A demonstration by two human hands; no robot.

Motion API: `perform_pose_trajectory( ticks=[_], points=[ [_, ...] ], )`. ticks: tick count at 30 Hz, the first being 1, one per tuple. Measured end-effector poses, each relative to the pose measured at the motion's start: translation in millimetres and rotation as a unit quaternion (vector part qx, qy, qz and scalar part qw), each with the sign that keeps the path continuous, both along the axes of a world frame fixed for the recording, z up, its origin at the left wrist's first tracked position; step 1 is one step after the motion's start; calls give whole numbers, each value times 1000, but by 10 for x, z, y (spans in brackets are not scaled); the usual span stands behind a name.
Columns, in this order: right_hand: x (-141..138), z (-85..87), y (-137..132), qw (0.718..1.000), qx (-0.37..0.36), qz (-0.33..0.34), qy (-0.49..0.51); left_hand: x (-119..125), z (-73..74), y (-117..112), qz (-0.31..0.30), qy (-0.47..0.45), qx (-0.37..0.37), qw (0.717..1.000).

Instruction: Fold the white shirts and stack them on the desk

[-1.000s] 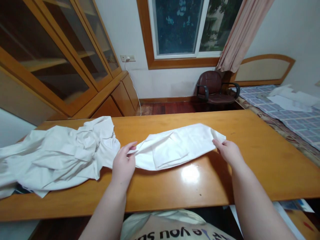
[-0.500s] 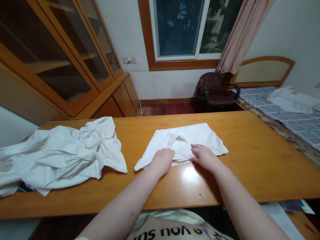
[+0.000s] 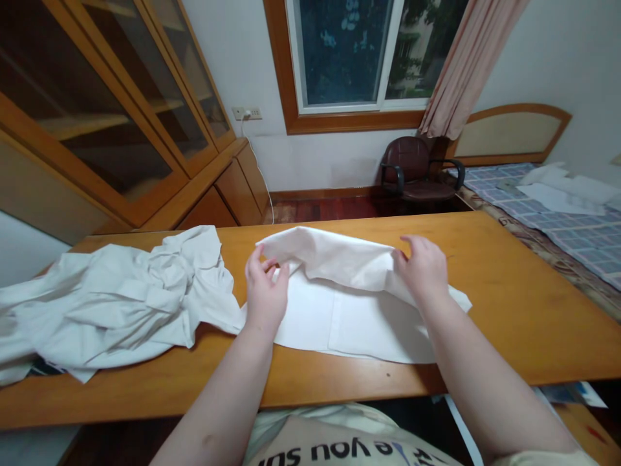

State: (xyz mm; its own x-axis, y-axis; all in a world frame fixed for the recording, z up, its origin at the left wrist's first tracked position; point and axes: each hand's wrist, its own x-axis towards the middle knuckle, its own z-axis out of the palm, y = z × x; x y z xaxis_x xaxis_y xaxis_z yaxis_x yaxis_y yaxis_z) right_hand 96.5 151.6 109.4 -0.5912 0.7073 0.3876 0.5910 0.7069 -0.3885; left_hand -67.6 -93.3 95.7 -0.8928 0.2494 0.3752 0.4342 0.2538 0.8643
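Observation:
A white cloth (image 3: 310, 317), perhaps a garment, lies on the wooden table in front of me, with its far part lifted off the layer beneath. At the raised part's left end, my left hand (image 3: 266, 291) is closed on the edge between fingers and thumb. My right hand (image 3: 425, 270) grips the same raised part at its right end; its fingertips are partly hidden behind the fabric. Between the hands the lifted layer sags in soft folds. The lower layer lies flat, with a seam down its middle. To the left, a crumpled white garment (image 3: 126, 298) touches or nearly touches the cloth.
The wooden table (image 3: 514, 310) stretches to both sides. Beyond it are a brown armchair (image 3: 412, 168) and a bed with a checked cover (image 3: 548, 220). A glass-door cabinet (image 3: 145, 116) stands at the left. Papers (image 3: 577, 393) lie below the table's right front edge.
My hands have moved apart and away from me, lifting the upper layer of the cloth. The lower layer now shows and reaches nearer the table's front edge. The crumpled garment stays put.

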Motion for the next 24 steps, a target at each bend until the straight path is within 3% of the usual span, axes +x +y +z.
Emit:
perform_pose_trajectory(
  ticks=[1, 3, 5, 7, 11, 14, 18, 21, 24],
  points=[
    [-37, -20, 45, 999, 41, -6, 0, 82, -41, 4, -35, 32, -47, 998],
    [-99, -121, 91, 994, 66, 81, -44, 257, -161, 16, -163, 62, -186, 967],
    [-152, -286, 77, 965, 47, 230, -121, 404, -325, 38, -285, 48, -326, 900],
    [-206, -470, 47, 932, 39, 307, -186, 508, -500, 70, -336, 35, -417, 844],
    [-338, -669, 121, 942, 16, 227, -246, 633, -703, 154, -324, 73, -475, 815],
    [-427, -602, 298, 960, -51, 180, -208, 679, -667, 190, -315, 125, -502, 796],
    [-438, -472, 568, 970, -194, 114, -87, 581, -542, 115, -287, 159, -538, 777],
    [-356, -473, 810, 968, -245, 32, -48, 404, -490, -32, -271, 116, -545, 785],
    [-220, -503, 1132, 971, -220, -52, -80, 248, -482, -185, -264, 92, -523, 806]
  ],
)
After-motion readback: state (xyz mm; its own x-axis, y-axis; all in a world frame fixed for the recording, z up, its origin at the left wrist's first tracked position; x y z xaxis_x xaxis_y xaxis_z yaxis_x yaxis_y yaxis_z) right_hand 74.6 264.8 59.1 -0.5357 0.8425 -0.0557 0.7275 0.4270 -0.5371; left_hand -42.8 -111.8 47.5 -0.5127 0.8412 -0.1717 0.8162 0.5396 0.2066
